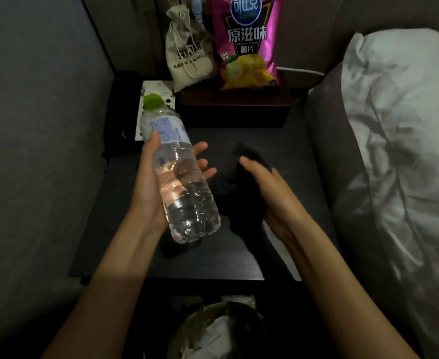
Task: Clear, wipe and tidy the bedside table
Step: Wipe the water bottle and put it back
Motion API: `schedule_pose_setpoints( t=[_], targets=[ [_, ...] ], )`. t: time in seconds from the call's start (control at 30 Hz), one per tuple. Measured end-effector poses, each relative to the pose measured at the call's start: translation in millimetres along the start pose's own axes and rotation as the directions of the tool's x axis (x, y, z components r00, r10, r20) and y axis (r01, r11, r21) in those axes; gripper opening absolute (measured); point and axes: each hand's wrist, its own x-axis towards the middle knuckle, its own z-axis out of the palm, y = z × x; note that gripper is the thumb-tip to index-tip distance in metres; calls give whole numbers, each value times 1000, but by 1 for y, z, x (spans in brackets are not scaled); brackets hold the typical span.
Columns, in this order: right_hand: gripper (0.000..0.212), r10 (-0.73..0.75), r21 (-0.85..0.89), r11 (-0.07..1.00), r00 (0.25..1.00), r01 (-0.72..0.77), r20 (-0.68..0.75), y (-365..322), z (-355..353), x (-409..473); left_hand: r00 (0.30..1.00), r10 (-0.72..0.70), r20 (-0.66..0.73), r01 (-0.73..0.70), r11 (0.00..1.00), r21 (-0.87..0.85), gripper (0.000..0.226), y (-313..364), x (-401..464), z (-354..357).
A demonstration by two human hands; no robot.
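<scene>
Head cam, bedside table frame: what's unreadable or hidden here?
- Dark cloth: blends into the black table; its outline is unclear, and the right hand covers part of it.
- Chip bag: top cut off by the frame edge.
- Pouch: print too blurred to read.
- White panel: partly behind the bottle held in the left hand.
- Bin: cut off at the bottom edge.

Bedroom: pillow (399,120), bedside table (278,141).
</scene>
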Motion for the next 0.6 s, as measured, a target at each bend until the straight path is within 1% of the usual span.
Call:
schedule_pose_setpoints(
  t=[0.1, 0.23, 0.27, 0.3, 0.33, 0.37, 0.4, 0.47, 0.5, 0.53, 0.6],
  targets=[
    [37, -19, 105, 994, 999, 24, -44, -6, -5, -1, 990, -126, 58, 123, 991, 48, 67, -4, -1, 3],
    [22, -130, 197, 973, 991, 121, 32, -7, 1, -6, 964, -223, 143, 203, 969, 142, 60, -18, -6, 10],
    [19, -169, 161, 973, 985, 164, 18, -7, 2, -7, 956, -247, 158, 221, 962, 161, 62, -22, -7, 11],
    [20, -225, 64, 972, 974, 226, -25, -7, 1, -6, 951, -264, 164, 234, 956, 179, 63, -25, -7, 13],
    [23, -297, -83, 953, 952, 291, -71, -6, 0, -5, 949, -272, 159, 239, 951, 197, 62, -27, -6, 13],
    [29, -359, -220, 918, 928, 331, -100, -5, -1, -4, 951, -272, 148, 237, 948, 213, 59, -30, -6, 14],
    [35, -392, -322, 884, 912, 338, -119, -4, -1, -4, 955, -261, 137, 226, 947, 230, 55, -31, -5, 15],
    [49, -418, -428, 842, 899, 328, -133, -1, 2, -6, 969, -218, 114, 182, 948, 261, 47, -33, -5, 15],
    [54, -454, -478, 808, 881, 344, -134, -1, 4, -7, 978, -187, 93, 157, 952, 264, 46, -32, -4, 16],
    [56, -517, -546, 750, 845, 372, -135, 0, 5, -7, 986, -153, 68, 132, 960, 249, 49, -30, -4, 16],
    [54, -654, -675, 596, 750, 435, -94, 1, 8, -9, 996, -84, 7, 81, 977, 196, 62, -28, -3, 18]
  ],
)
